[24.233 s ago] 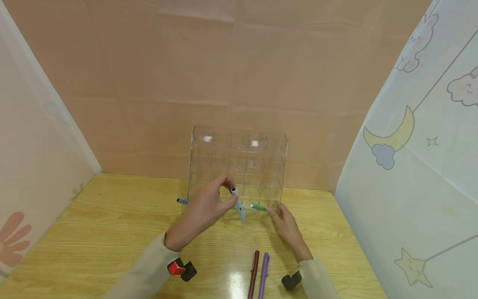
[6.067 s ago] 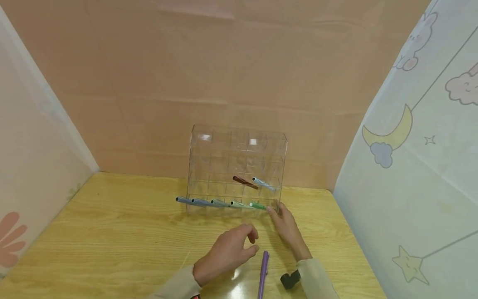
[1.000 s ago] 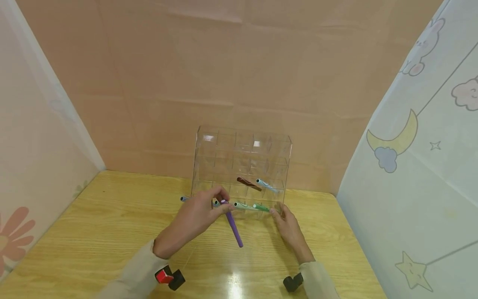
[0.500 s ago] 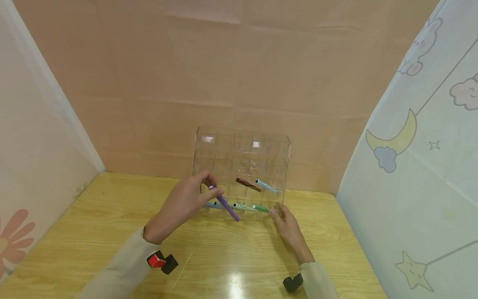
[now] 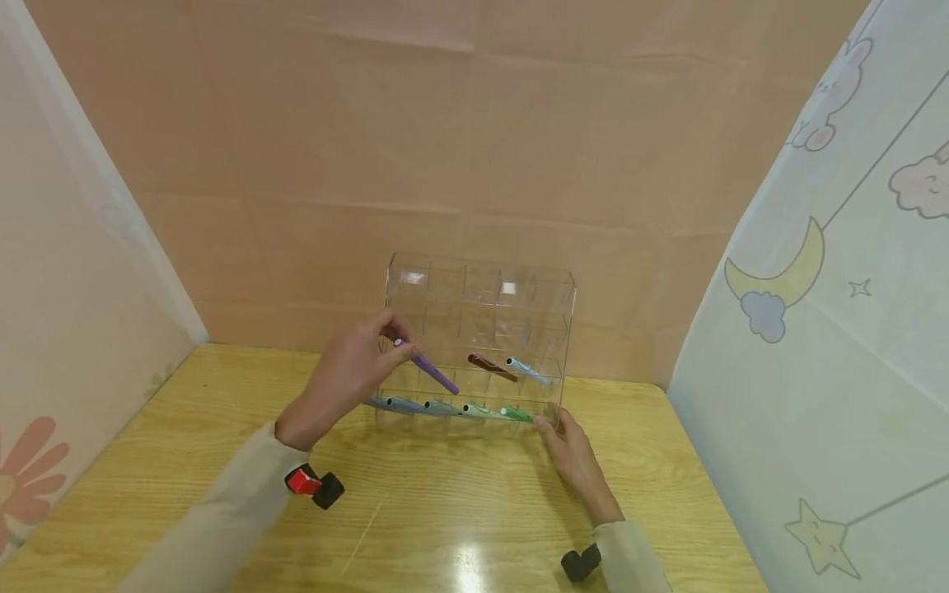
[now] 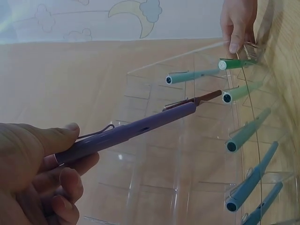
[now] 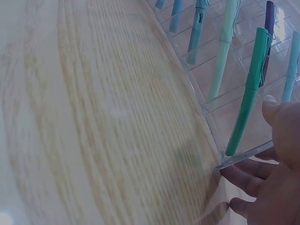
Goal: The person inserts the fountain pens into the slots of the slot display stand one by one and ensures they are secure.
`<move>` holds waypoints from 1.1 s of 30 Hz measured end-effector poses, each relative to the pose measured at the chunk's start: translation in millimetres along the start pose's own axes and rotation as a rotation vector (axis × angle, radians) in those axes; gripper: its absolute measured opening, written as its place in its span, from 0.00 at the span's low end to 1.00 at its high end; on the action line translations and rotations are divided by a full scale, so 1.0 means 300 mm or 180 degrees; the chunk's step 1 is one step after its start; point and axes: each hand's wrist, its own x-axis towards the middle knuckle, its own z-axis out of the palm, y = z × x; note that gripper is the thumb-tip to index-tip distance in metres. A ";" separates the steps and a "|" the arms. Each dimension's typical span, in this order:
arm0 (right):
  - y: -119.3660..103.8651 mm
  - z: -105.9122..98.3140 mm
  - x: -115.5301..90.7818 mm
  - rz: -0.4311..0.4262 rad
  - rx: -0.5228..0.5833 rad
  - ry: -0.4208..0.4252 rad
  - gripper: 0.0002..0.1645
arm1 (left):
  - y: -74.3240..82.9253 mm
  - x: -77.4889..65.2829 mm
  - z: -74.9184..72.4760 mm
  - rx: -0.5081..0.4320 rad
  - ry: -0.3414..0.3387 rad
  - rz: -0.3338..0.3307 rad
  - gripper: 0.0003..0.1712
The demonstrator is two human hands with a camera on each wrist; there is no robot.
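My left hand (image 5: 348, 371) pinches a purple pen (image 5: 433, 371) by its capped end between thumb and fingers. The pen (image 6: 140, 129) slants forward in front of the clear plastic pen rack (image 5: 482, 263), left of its pens, at about the height of the second row up. In the right wrist view, my right hand (image 7: 281, 173) grips the rack's lower right side, its thumb near a green pen (image 7: 248, 93). A dark red pen (image 5: 493, 367) and a light blue pen (image 5: 529, 370) lie in that second row. Several blue to green pens fill the bottom row.
The rack stands on a wood-grain table (image 5: 445, 511) before a tan backdrop (image 5: 474, 148). A patterned white sheet (image 5: 830, 371) forms the right side, and a pale one (image 5: 89, 247) the left. Small black wrist cameras sit on both sleeves.
Earlier the red and purple pens lay on the table; the red and a light blue pen now lie in the rack. Over the last second my left hand raised the purple pen up and leftward.
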 end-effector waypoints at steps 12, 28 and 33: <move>0.001 0.004 0.001 0.0003 -0.0008 0.0057 0.46 | -0.019 0.054 0.008 0.0000 0.0031 -0.0094 0.13; -0.006 0.001 0.000 0.0032 0.0070 0.0006 0.47 | -0.040 0.121 0.056 0.0158 -0.0092 -0.0088 0.15; -0.008 0.000 -0.001 0.0045 0.0123 -0.0023 0.47 | -0.047 0.128 0.073 0.0157 -0.0187 -0.0108 0.14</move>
